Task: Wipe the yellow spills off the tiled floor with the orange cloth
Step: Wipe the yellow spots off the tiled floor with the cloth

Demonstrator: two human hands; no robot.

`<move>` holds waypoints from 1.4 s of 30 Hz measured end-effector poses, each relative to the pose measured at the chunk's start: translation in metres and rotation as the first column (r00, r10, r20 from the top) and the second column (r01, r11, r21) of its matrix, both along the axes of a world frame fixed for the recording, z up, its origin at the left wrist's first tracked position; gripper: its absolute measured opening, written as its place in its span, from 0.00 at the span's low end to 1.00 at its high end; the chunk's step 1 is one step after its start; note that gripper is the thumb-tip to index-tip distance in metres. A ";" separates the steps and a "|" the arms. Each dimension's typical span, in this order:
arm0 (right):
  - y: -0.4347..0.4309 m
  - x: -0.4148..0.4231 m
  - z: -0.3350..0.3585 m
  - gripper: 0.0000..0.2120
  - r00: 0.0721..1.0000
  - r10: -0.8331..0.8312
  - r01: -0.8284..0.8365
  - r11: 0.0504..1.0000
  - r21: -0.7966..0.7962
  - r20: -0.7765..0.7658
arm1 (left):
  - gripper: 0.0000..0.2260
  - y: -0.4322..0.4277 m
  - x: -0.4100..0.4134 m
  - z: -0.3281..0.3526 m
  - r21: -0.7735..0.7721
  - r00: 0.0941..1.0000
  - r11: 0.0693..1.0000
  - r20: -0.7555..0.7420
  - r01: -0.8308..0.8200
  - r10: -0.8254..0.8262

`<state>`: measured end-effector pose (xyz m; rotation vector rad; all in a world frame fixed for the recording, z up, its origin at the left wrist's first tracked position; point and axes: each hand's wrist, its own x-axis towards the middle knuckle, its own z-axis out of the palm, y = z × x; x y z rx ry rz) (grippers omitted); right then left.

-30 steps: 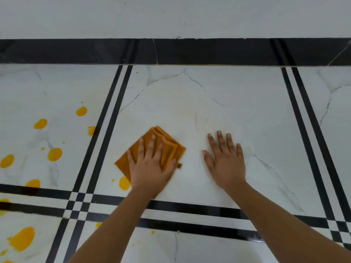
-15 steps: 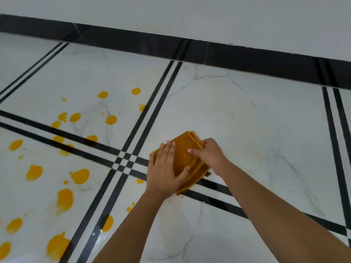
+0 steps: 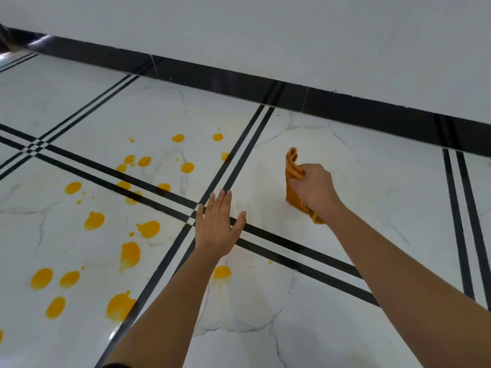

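Observation:
My right hand (image 3: 314, 191) grips the folded orange cloth (image 3: 292, 166), holding it on edge so it stands up from the white tiled floor (image 3: 372, 213). My left hand (image 3: 218, 229) is spread flat with straight fingers over the crossing of the black tile lines, holding nothing. Several yellow spills (image 3: 148, 229) dot the tiles to the left of both hands. One more yellow spill (image 3: 222, 272) lies just right of my left forearm.
A black skirting strip (image 3: 239, 81) runs along the foot of the white wall (image 3: 265, 35) at the back. Black double lines (image 3: 268, 240) cross the floor. Faint smear marks show on the tile around the cloth.
The cloth has passed from under my left hand into my right hand, which lifted it on edge and moved it right. My left hand has come off the cloth and spread open. The view has swung left.

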<state>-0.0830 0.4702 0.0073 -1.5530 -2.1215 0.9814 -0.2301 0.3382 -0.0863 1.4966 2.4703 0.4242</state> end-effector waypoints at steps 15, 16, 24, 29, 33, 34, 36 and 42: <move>-0.046 -0.075 -0.139 0.37 0.852 0.072 -0.071 0.997 -0.021 0.518 | 0.35 -0.061 -0.064 -0.050 -0.142 0.998 0.989 -0.057 0.026 -0.035; -0.051 -0.079 -0.142 0.34 0.834 0.160 -0.206 0.978 0.030 0.529 | 0.34 -0.063 -0.066 -0.053 -0.135 0.997 0.990 -0.063 0.043 -0.052; -0.040 -0.034 -0.154 0.29 0.690 0.411 -0.608 0.776 0.168 0.596 | 0.32 -0.070 -0.073 -0.060 -0.114 0.994 0.992 -0.092 0.053 -0.064; -0.077 -0.057 -0.155 0.29 0.664 0.489 -0.681 0.709 0.186 0.566 | 0.32 -0.071 -0.071 -0.058 -0.128 0.991 0.990 -0.110 0.066 -0.081; -0.063 -0.016 -0.157 0.26 0.618 0.518 -0.734 0.650 0.197 0.592 | 0.32 -0.076 -0.069 -0.060 -0.123 0.990 0.990 -0.109 0.075 -0.088; -0.056 -0.028 -0.154 0.27 0.701 0.421 -0.610 0.772 0.179 0.576 | 0.31 -0.077 -0.068 -0.061 -0.118 0.989 0.990 -0.113 0.082 -0.096; -0.065 -0.058 -0.151 0.28 0.765 0.300 -0.437 0.892 0.117 0.570 | 0.31 -0.077 -0.065 -0.061 -0.119 0.988 0.989 -0.114 0.087 -0.101; -0.083 -0.010 -0.151 0.29 0.566 0.589 -0.766 0.634 0.105 0.577 | 0.33 -0.084 -0.060 -0.059 -0.168 0.987 0.981 -0.117 0.093 -0.114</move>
